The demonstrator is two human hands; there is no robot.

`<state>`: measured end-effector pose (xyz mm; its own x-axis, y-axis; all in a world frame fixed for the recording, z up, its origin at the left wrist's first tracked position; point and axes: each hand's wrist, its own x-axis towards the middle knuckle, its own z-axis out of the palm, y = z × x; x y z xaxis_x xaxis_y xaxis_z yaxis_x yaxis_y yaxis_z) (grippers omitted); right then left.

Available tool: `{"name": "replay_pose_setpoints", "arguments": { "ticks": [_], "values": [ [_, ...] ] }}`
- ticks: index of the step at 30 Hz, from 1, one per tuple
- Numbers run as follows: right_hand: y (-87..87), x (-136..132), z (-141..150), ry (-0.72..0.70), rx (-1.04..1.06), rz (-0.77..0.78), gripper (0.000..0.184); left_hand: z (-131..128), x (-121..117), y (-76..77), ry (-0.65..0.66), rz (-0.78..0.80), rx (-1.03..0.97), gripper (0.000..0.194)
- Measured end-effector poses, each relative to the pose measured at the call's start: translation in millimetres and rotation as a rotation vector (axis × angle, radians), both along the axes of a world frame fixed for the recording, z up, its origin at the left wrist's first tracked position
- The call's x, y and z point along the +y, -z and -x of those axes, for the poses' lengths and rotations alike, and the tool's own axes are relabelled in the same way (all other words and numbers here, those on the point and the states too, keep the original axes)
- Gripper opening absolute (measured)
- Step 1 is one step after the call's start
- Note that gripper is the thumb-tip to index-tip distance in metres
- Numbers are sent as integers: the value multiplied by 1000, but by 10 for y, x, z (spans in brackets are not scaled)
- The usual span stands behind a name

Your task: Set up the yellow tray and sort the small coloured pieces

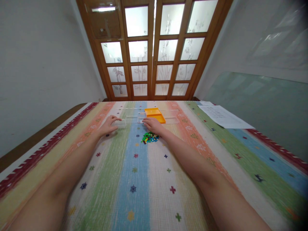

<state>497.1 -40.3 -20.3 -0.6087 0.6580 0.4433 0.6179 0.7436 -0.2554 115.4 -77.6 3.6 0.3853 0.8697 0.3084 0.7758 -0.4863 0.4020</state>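
Both my arms stretch far across a striped cloth (134, 179). My left hand (108, 124) rests with curled fingers against a small clear plastic box (121, 124). My right hand (152, 124) lies palm down, fingers pressed at the near edge of another clear box (140, 120), just in front of an orange tray (155, 115). A small heap of green, blue and dark little pieces (149, 138) lies on the cloth below my right wrist. Whether either hand truly grips its box is too small to make out.
More clear trays (171, 116) stand beside the orange one. A printed sheet of paper (222, 116) lies at the far right. A glass pane (260, 102) leans on the right wall. Wooden doors with frosted panes (154, 51) close the far end.
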Motion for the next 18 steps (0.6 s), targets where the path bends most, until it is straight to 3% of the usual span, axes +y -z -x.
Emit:
{"name": "replay_pose_setpoints", "arguments": {
  "ticks": [2,4,7,10,12,18],
  "values": [
    [-118,42,-153,139,75,9,32,-14,-27,8,-10,-6,1,55],
    [-228,105,-376,374,124,24,33,-5,-42,17,-40,-14,17,54],
    [-293,176,-770,600,85,104,32,31,-48,22,-111,-8,40,52],
    [-216,159,-1116,599,5,176,28,15,-33,24,-145,-36,46,52],
    [-130,109,-1281,524,-28,153,28,-76,-12,36,-150,-94,53,53],
    [4,9,-1404,386,-138,122,29,-714,109,125,-84,-127,156,46]
  ]
}}
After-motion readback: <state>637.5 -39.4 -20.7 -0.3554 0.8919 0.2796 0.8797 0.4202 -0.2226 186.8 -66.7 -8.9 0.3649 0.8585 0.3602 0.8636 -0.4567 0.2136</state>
